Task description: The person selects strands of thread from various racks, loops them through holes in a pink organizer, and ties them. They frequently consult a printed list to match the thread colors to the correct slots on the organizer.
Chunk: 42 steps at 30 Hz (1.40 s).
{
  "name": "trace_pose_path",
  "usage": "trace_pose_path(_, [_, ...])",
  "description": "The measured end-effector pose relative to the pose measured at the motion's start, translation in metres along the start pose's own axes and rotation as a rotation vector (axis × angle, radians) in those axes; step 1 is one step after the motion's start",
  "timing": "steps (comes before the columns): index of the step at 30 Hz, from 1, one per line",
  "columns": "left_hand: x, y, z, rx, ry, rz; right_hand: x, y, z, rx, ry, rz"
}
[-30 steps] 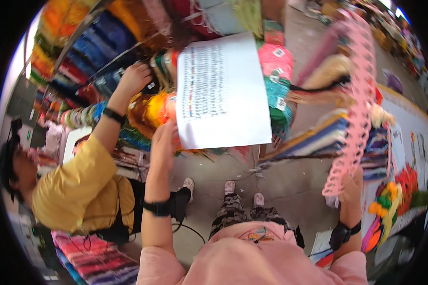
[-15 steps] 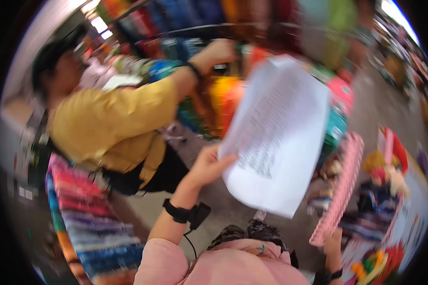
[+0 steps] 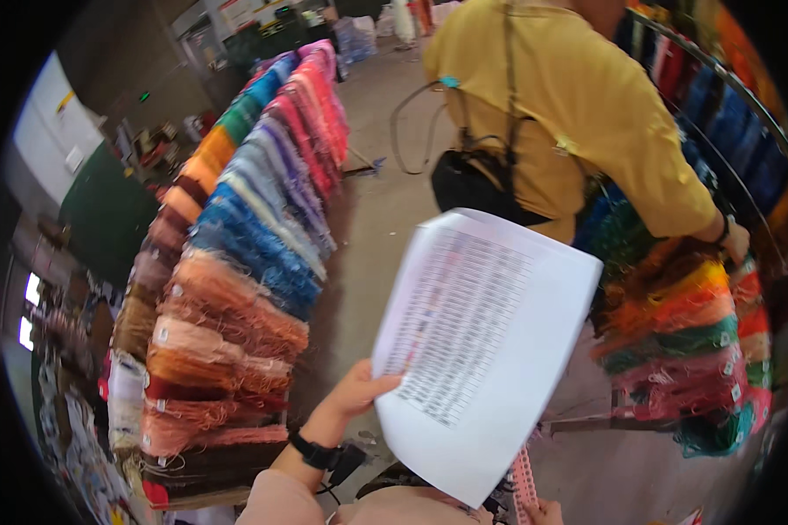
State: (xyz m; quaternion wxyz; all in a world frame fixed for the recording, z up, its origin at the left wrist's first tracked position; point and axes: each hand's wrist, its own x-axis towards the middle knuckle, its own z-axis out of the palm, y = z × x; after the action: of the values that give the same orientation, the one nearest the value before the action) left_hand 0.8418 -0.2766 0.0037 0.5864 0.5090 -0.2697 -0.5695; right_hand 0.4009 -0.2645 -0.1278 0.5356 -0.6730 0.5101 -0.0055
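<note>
Paper point(image 3: 499, 341), pinched by your left hand point(image 3: 357, 391), reads best held flat; near its bottom edge, your right hand point(image 3: 545, 513) grips the pink strip point(image 3: 523, 479).

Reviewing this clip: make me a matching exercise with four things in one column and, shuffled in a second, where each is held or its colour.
Things:
1. printed sheet
2. pink openwork strip
3. co-worker's shirt
4. co-worker's bag

Place or colour:
A. yellow
B. held in the right hand
C. black
D. held in the left hand

Right pairs: 1-D, 2-B, 3-A, 4-C
</note>
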Motion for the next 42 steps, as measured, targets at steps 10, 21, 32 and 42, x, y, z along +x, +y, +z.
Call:
trace_pose_path(10, [-0.12, 0.075, -0.131, 0.043, 0.675, 0.618, 0.143, -0.178, 0.081, 0.174, -0.251, -0.269])
trace_pose_path(21, [-0.111, 0.192, -0.193, 0.122, 1.104, 0.73, 0.327, -0.365, 0.117, 0.222, -0.347, -0.613])
trace_pose_path(32, [-0.057, 0.315, -0.326, 0.172, 1.19, 0.721, 0.6, -0.549, 0.221, 0.405, -0.24, -0.358])
trace_pose_path(42, [0.112, 0.529, -0.558, 0.175, 1.131, 0.608, 0.865, -0.778, 0.201, 0.727, 0.143, -0.32])
